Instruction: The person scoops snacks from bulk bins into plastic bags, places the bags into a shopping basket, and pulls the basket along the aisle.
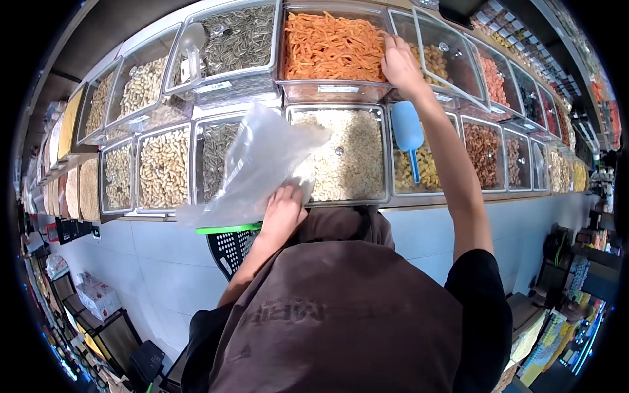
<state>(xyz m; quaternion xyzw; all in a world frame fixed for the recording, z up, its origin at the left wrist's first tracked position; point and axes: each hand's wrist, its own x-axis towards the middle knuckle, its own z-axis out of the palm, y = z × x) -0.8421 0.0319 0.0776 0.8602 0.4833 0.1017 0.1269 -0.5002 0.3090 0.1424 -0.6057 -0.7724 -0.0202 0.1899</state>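
Observation:
My left hand (285,211) is closed on the gathered lower edge of a clear plastic bag (252,160), which stands up over the front row of bins. My right hand (401,64) reaches to the right rim of an open bin of orange strips (334,46). Its fingers are curled there, beside a slanted clear lid (455,59); what they grip, if anything, is hidden. Below my right forearm, a blue scoop (407,128) rests on a covered bin of yellowish pieces (422,171). Pale flakes (347,154) fill the bin between my hands.
Further left are peanuts (164,167) and dark-striped seeds (239,39), with a clear scoop (190,49) on the seed bin. A black basket with a green rim (226,230) is beside my left forearm. Brown pieces (480,154) fill a bin to the right.

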